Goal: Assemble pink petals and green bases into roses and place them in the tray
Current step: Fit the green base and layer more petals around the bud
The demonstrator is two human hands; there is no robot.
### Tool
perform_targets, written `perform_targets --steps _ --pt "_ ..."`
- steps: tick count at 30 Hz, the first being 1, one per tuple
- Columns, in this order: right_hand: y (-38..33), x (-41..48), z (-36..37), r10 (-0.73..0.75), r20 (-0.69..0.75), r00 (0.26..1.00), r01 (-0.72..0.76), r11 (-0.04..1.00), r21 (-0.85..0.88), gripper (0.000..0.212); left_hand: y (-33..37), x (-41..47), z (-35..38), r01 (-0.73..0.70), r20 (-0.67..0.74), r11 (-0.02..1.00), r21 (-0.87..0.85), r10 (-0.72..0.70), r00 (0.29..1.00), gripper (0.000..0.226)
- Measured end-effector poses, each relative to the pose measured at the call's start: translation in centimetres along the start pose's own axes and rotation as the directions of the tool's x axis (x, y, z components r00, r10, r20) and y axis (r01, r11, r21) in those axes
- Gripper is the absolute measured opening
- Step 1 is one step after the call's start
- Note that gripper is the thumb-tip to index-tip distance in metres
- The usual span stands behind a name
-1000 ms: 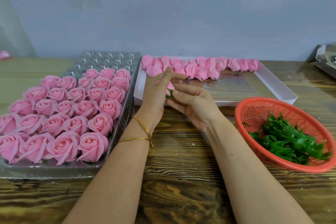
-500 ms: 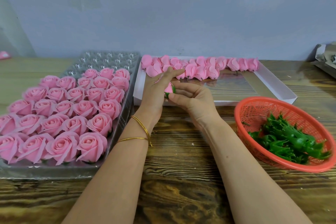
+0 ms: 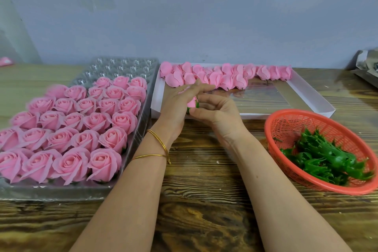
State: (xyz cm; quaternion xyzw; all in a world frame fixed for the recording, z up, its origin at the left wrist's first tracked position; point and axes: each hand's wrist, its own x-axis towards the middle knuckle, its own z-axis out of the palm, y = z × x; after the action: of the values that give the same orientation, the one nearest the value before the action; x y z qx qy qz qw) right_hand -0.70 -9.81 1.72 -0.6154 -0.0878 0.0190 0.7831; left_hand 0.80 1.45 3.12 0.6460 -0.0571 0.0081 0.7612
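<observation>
A pale grey-blue wall [image 3: 204, 16] closes the back of the scene, and below it runs a dark-grained wooden worktop [image 3: 204, 200] that carries everything. On the left sits a clear plastic tray [image 3: 122, 65], most of its cells filled with finished roses [image 3: 81, 125] in rows, with the far rows of cells bare. Behind the hands lies a shallow white box [image 3: 311, 96] with a line of pink petals [image 3: 229, 75] along its far edge. To the right stands a red mesh basket [image 3: 276, 129] holding a heap of loose green bases [image 3: 323, 157].

Both forearms reach in from the near edge and the hands meet at the near left corner of the white box, just beside the tray. The left hand [image 3: 173, 106], with two thin gold bangles [image 3: 157, 139] on its wrist, wraps around a pink bud [image 3: 192, 102] – its fingers [image 3: 202, 88] are only loosely bent, reaching over the top of the bud toward the petal row. The right hand [image 3: 216, 112] comes in from the other side with its fingers [image 3: 210, 99] curled narrow, and thumb and fingertips pinch a green base [image 3: 197, 104] against the bud.

The bud is mostly hidden in the left palm – only a small pink patch and a sliver of green show in the gap where the two hands touch.
</observation>
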Motion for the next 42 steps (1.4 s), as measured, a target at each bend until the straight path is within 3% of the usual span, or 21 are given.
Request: perform_targets --steps 5,10,12,15,17,20,22,25,31,36,42 --pt "0.1 0.0 0.1 0.022 -0.020 1.000 -0.021 0.999 0.043 0.028 0.0 -0.1 0.0 0.035 0.015 0.996 -0.086 -0.033 0.999 0.026" --pt "0.1 0.3 -0.1 0.005 -0.105 0.994 0.006 0.994 0.110 0.025 -0.5 -0.1 0.3 -0.015 -0.063 0.992 -0.124 0.007 0.998 0.070" --pt "0.0 0.4 -0.1 -0.009 -0.124 0.992 0.023 0.994 0.111 0.026 -0.8 -0.1 0.3 -0.035 -0.029 0.993 -0.112 0.032 0.999 0.059" --pt "0.0 0.3 0.2 -0.021 -0.117 0.993 0.034 0.993 0.111 0.037 -0.9 -0.2 0.5 -0.084 0.051 0.995 -0.061 0.087 0.995 0.022" --pt "-0.2 0.2 0.4 -0.017 -0.092 0.996 0.028 0.992 0.121 0.046 -1.0 -0.1 0.4 -0.105 0.084 0.994 -0.043 0.108 0.991 0.023" --pt "-0.4 0.0 0.5 -0.023 -0.077 0.997 0.031 0.993 0.112 0.043 -1.3 0.1 0.1 -0.074 0.097 0.996 -0.052 0.079 0.992 0.016" --pt "-0.5 -0.2 0.7 -0.012 -0.101 0.995 0.024 0.993 0.116 0.048 -1.4 0.2 0.2 -0.055 0.070 0.998 -0.042 0.058 0.996 0.025" --pt "-0.7 -0.4 0.7 0.011 -0.111 0.994 -0.001 0.996 0.089 0.056 -1.6 0.2 0.2 -0.037 0.036 0.999 -0.017 0.038 0.999 0.015" --pt "-0.9 -0.6 0.6 0.038 -0.102 0.994 -0.031 0.997 0.070 0.058 -1.4 0.2 0.2 -0.046 0.023 0.999 -0.018 0.047 0.999 0.026" --pt "-0.7 -0.5 0.4 0.071 -0.068 0.995 -0.066 0.995 0.072 0.056 -1.4 0.0 0.2 -0.036 0.040 0.999 -0.019 0.037 0.999 0.010" --pt "-0.4 -0.4 0.2 0.063 -0.041 0.997 -0.060 0.995 0.075 0.048 -1.3 0.0 0.6 -0.072 -0.006 0.997 -0.006 0.072 0.997 0.009"
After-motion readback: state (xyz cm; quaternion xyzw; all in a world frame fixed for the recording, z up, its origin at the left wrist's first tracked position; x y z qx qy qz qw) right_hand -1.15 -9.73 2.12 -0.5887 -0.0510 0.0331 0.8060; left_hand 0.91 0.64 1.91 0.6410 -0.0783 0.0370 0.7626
